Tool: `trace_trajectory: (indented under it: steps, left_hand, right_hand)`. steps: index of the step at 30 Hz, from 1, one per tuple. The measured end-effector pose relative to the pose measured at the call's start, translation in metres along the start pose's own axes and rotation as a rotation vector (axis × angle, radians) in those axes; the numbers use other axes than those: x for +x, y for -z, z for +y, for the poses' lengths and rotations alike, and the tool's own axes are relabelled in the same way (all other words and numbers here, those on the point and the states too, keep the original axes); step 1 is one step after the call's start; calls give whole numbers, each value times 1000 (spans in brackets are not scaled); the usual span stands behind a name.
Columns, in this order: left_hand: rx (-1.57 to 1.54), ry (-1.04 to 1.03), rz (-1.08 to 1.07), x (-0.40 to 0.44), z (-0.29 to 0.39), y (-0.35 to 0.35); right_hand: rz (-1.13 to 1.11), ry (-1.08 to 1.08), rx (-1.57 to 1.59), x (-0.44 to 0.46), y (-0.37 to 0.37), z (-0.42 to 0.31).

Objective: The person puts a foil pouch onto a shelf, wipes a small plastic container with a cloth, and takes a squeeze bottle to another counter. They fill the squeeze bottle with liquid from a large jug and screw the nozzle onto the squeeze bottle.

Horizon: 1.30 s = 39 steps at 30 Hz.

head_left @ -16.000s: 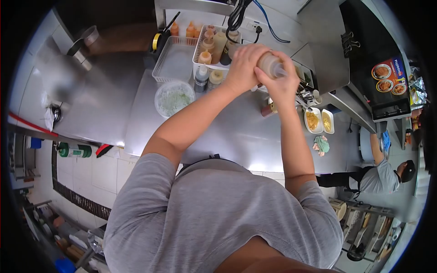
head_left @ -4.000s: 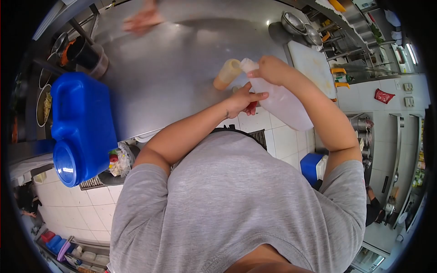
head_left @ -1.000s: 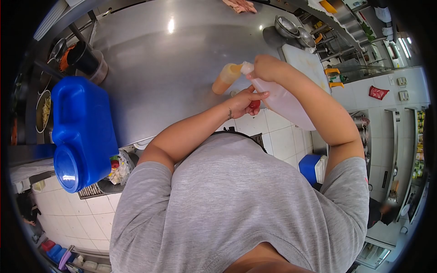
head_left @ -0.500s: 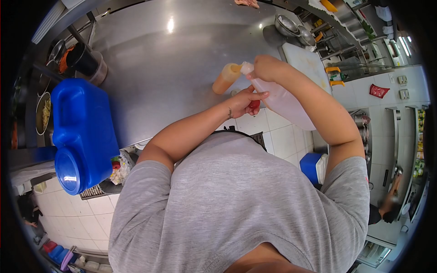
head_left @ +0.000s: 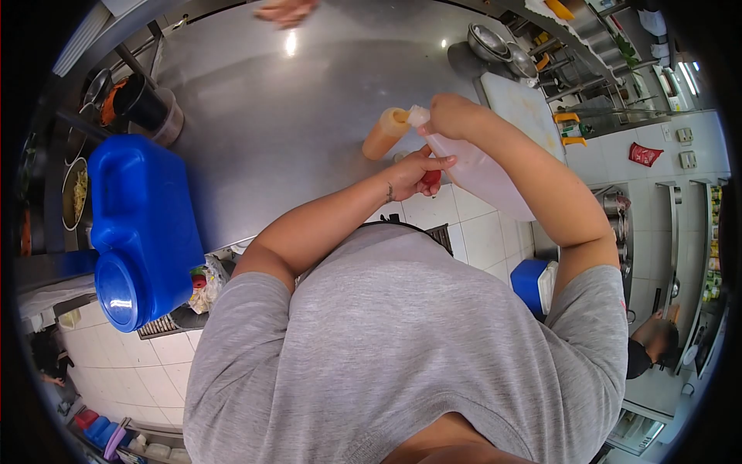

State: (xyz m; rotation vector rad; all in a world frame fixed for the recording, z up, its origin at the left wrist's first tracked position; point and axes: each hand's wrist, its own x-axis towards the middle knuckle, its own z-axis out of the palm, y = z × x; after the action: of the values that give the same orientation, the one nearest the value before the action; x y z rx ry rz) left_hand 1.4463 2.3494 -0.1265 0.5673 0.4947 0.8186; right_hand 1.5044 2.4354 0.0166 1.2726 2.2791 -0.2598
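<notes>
My right hand (head_left: 457, 116) grips a translucent white plastic jug (head_left: 495, 179) near its neck. The jug is tipped, its mouth meeting the open top of a squeeze bottle (head_left: 382, 139) with orange contents. That bottle is on the steel table (head_left: 294, 116), close to the table's near edge. My left hand (head_left: 423, 172) is under the jug's neck, thumb against the jug, with a red cap (head_left: 431, 178) in its curled fingers. My right hand hides part of the jug's neck and handle.
A big blue jug (head_left: 143, 224) stands at the left. A white cutting board (head_left: 522, 116) and metal bowls (head_left: 488, 43) lie to the right. Another person's hand (head_left: 286, 11) is over the far table edge. A person (head_left: 653, 340) is at the far right.
The other person's hand at the far edge of the table has moved left. The person at far right has shifted. My hands, the jug and the squeeze bottle have barely moved.
</notes>
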Motion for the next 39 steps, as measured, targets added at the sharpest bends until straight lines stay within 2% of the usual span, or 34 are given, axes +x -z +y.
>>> trace_trajectory:
  steps: [33, 39]
  left_hand:
    - [23, -38, 32, 2, -3, 2]
    - [92, -55, 105, 1, -2, -1]
  right_hand:
    - [6, 37, 4, 4, -5, 5]
    - [151, 114, 113, 7, -29, 29]
